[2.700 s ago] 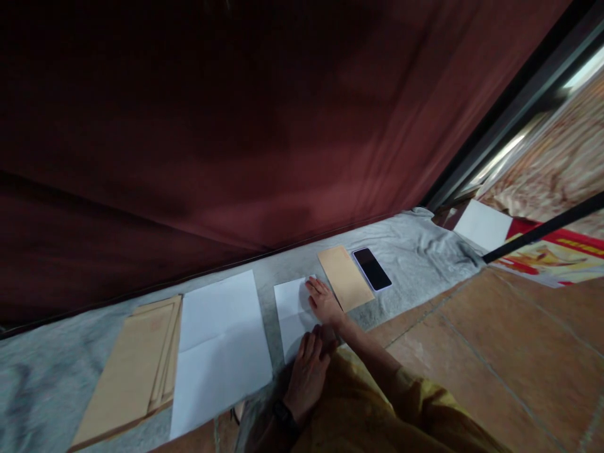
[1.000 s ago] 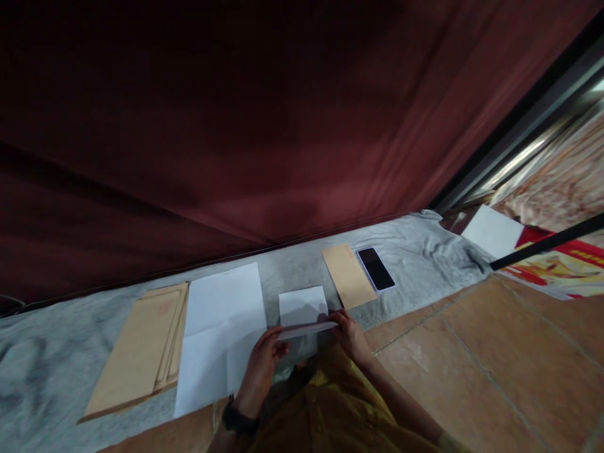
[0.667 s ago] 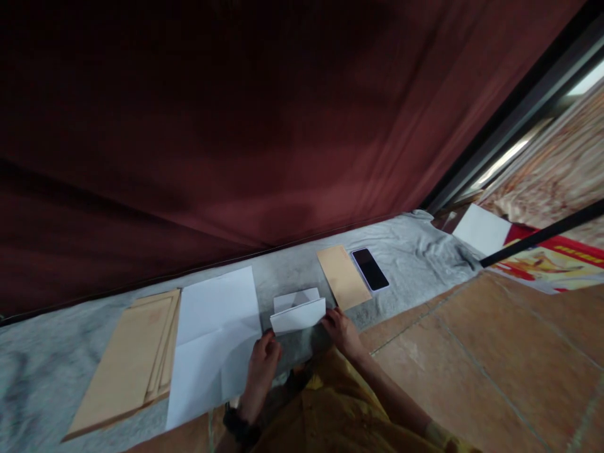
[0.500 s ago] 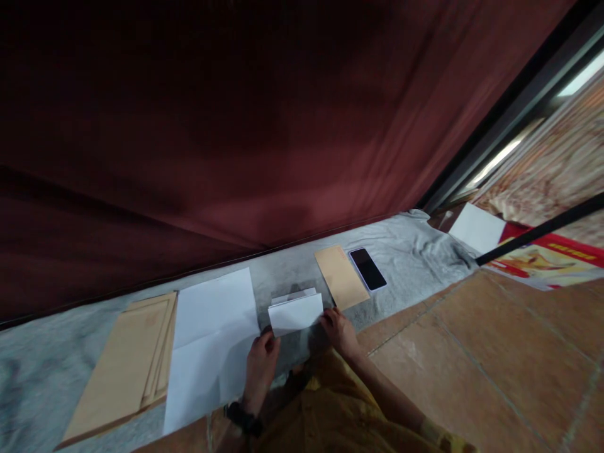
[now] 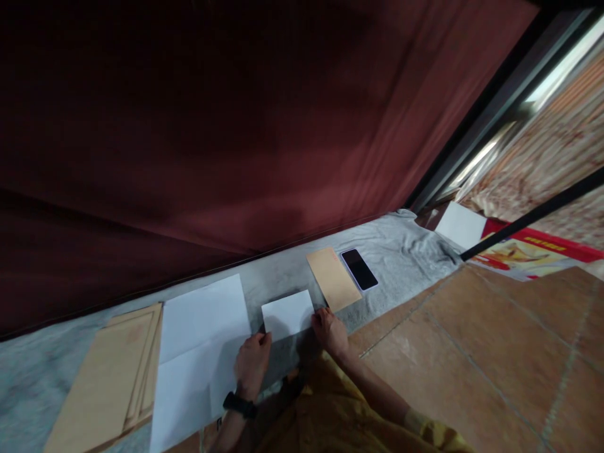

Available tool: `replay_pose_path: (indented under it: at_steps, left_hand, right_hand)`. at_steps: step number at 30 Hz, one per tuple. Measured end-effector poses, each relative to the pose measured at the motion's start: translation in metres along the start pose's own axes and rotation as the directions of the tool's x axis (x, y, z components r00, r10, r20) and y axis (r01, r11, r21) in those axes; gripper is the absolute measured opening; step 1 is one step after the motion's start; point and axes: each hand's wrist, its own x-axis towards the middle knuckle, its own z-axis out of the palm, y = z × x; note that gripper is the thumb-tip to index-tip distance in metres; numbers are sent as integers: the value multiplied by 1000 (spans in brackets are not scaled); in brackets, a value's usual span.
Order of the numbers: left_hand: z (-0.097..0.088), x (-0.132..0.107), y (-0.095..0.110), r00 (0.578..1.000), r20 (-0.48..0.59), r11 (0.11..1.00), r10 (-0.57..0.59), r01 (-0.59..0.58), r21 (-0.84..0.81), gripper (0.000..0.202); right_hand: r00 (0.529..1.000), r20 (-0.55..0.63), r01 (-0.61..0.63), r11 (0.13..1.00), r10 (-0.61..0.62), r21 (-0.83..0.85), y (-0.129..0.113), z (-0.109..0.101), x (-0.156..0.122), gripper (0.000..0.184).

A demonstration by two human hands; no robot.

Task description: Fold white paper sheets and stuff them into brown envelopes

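Dim all round, red cloth [image 5: 302, 182] almost black at upper left! A pale strip [image 5: 564, 72] glares upper right, soft shadow dulls the white paper [image 5: 289, 309], and patterned fabric [image 5: 542, 151] smears, stretched, toward the edge.

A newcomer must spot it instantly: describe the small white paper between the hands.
Below the dark red fabric runs a gray cloth. There, the left hand and right hand hold the small paper by its near corners. It is smaller than the creased white sheet and, unlike the brown envelope, white.
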Motion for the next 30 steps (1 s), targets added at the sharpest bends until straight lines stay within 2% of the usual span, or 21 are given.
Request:
replay_pose_path:
  at_steps: [9,16,19,24,30]
  left_hand:
    - [-5,7,-1,999,47,1000,18,-18,11,41]
    - [-3,11,-3,999,40,999,34,-35,28,41]
    - [-2,11,-4,998,40,999,39,-40,32,42]
    - [1,8,-3,1000,14,999,16,-17,35,38]
    - [2,4,0,1000,0,1000,-5,5,30,38]
  right_hand:
    - [998,-43,-51,997,49,-50,-8,1,1,13]
    - [998,-54,-23,999,22,-28,-5,5,0,13]
    - [998,-59,17,1000,-18,-16,-4,4,-2,20]
    - [996,-5,85,995,-85,-58,-5,0,-8,44]
    - [995,38,92,987,-88,-135,-3,4,-9,48]
